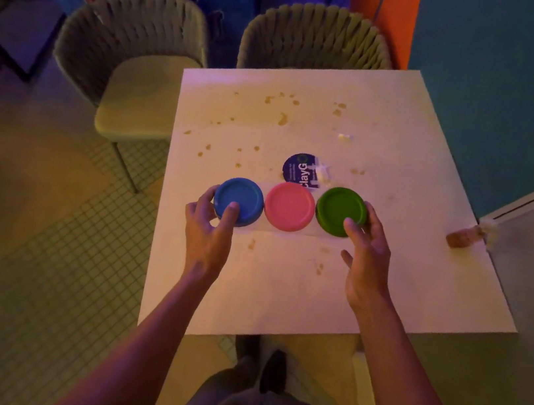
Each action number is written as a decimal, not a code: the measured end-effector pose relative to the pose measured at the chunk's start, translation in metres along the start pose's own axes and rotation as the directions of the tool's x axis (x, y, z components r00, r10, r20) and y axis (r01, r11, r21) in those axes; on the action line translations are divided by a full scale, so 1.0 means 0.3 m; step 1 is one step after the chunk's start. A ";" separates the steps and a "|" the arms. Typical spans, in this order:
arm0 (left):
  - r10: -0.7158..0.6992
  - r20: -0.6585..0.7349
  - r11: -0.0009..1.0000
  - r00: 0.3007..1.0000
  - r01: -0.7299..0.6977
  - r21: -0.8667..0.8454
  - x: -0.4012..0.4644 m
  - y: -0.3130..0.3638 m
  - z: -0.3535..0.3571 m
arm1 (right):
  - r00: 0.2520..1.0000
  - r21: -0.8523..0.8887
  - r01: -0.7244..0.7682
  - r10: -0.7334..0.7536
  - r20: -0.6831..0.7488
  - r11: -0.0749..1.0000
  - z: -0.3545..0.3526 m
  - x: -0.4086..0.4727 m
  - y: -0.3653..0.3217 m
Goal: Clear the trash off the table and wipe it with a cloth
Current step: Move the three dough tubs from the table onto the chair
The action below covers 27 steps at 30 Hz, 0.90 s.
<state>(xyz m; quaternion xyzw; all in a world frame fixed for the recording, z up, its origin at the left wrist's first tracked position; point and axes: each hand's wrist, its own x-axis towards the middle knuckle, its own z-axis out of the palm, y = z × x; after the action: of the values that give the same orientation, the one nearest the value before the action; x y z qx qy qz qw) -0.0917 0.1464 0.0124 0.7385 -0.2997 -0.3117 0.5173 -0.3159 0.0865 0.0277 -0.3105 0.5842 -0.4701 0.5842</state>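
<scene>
White square table (367,286), top spattered with small brownish stains (283,118), mostly toward the far half. Three round tubs in a row near the middle, touching side to side: blue tub (239,201), pink tub (289,206), green tub (341,211). Just behind the pink one, a dark round label (299,169) lying flat, white scrap (324,173) at its right edge. Another white crumb (344,137) farther back.

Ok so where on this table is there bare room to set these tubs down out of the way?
The near strip of the table between both wrists and the near edge is bare, as is the right side beyond the green tub. Crowded: the row of blue tub, pink tub and green tub, the round label behind, and brown stains across the far half.
</scene>
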 end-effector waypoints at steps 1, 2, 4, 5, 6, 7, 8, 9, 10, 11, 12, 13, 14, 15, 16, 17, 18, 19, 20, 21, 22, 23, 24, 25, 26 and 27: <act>-0.003 -0.015 1.000 1.000 0.003 0.006 -0.024 -0.007 -0.018 | 1.000 -0.002 -0.005 0.005 0.023 1.000 0.003 -0.015 0.011; -0.005 -0.031 1.000 0.999 0.005 0.012 -0.055 -0.017 -0.042 | 0.999 -0.010 -0.008 0.008 0.048 1.000 0.006 -0.038 0.020; -0.005 -0.057 0.999 0.998 0.007 0.035 -0.092 -0.032 -0.075 | 0.997 -0.021 -0.014 0.016 0.071 1.000 0.012 -0.063 0.035; -0.009 -0.076 0.999 0.997 0.013 0.048 -0.118 -0.042 -0.093 | 0.996 -0.032 -0.021 0.024 0.087 0.999 0.015 -0.077 0.047; -0.017 -0.094 0.998 0.995 0.022 0.054 -0.143 -0.055 -0.115 | 0.994 -0.046 -0.028 0.032 0.104 0.999 0.020 -0.093 0.059; -0.023 -0.112 0.998 0.993 0.029 0.056 -0.169 -0.071 -0.143 | 0.992 -0.066 -0.034 0.041 0.118 0.997 0.031 -0.110 0.074; -0.028 -0.128 0.998 0.991 0.035 0.053 -0.190 -0.088 -0.173 | 0.991 -0.082 -0.037 0.047 0.125 0.996 0.045 -0.128 0.089; -0.032 -0.145 0.997 0.989 0.041 0.059 -0.209 -0.102 -0.209 | 0.990 -0.099 -0.036 0.050 0.133 0.994 0.064 -0.148 0.105; -0.038 -0.164 0.996 0.986 0.050 0.070 -0.220 -0.112 -0.247 | 0.988 -0.116 -0.033 0.050 0.145 0.993 0.085 -0.167 0.122; -0.047 -0.184 0.995 0.982 0.063 0.079 -0.226 -0.122 -0.289 | 0.985 -0.143 -0.026 0.050 0.164 0.989 0.112 -0.188 0.138; -0.058 -0.201 0.993 0.978 0.077 0.088 -0.229 -0.131 -0.329 | 0.982 -0.173 -0.016 0.049 0.185 0.985 0.137 -0.208 0.153; -0.066 -0.212 0.991 0.975 0.088 0.097 -0.232 -0.139 -0.364 | 0.978 -0.201 -0.007 0.049 0.203 0.980 0.158 -0.223 0.170; -0.068 -0.224 0.990 0.972 0.093 0.103 -0.235 -0.148 -0.398 | 0.973 -0.227 0.005 0.047 0.226 0.974 0.174 -0.238 0.189; -0.069 -0.235 0.990 0.970 0.095 0.102 -0.235 -0.155 -0.438 | 0.966 -0.253 0.016 0.051 0.255 0.967 0.201 -0.254 0.206; -0.068 -0.239 0.990 0.969 0.095 0.106 -0.236 -0.163 -0.461 | 0.959 -0.279 0.026 0.056 0.280 0.960 0.208 -0.265 0.220; -0.070 -0.248 0.989 0.966 0.099 0.107 -0.230 -0.173 -0.499 | 0.951 -0.308 0.040 0.058 0.303 0.951 0.235 -0.276 0.236; -0.072 -0.258 0.989 0.963 0.103 0.109 -0.222 -0.187 -0.542 | 0.942 -0.336 0.057 0.060 0.329 0.940 0.267 -0.287 0.254; -0.078 -0.262 0.989 0.962 0.108 0.105 -0.212 -0.196 -0.584 | 0.937 -0.364 0.074 0.059 0.343 0.929 0.301 -0.295 0.270; -0.082 -0.268 0.989 0.960 0.112 0.097 -0.204 -0.203 -0.616 | 0.933 -0.384 0.091 0.056 0.356 0.919 0.329 -0.303 0.279; -0.088 -0.276 0.990 0.957 0.116 0.086 -0.193 -0.212 -0.655 | 0.927 -0.403 0.108 0.055 0.371 0.909 0.368 -0.314 0.291; -0.092 -0.283 0.990 0.955 0.117 0.075 -0.175 -0.230 -0.710 | 0.923 -0.421 0.124 0.051 0.382 0.899 0.424 -0.330 0.311; -0.099 -0.291 0.990 0.952 0.124 0.068 -0.168 -0.238 -0.738 | 0.921 -0.435 0.140 0.044 0.388 0.889 0.455 -0.339 0.316; -0.106 -0.287 0.989 0.952 0.130 0.067 -0.142 -0.260 -0.797 | 0.923 -0.444 0.151 0.034 0.382 0.883 0.516 -0.359 0.335; -0.106 -0.287 0.989 0.952 0.131 0.068 -0.132 -0.267 -0.826 | 0.924 -0.448 0.160 0.026 0.382 0.880 0.546 -0.368 0.339; -0.109 -0.284 0.989 0.952 0.134 0.068 -0.114 -0.279 -0.864 | 0.923 -0.457 0.174 0.017 0.383 0.872 0.584 -0.381 0.346; -0.117 -0.269 0.988 0.956 0.139 0.065 -0.083 -0.293 -0.918 | 0.926 -0.460 0.178 0.011 0.378 0.870 0.641 -0.396 0.360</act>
<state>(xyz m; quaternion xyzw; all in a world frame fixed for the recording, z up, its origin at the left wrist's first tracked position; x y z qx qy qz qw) 0.1155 0.3495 0.0071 0.8124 -0.1921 -0.2304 0.5000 -0.0936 0.1984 -0.0006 -0.5554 0.5489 -0.2666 0.5650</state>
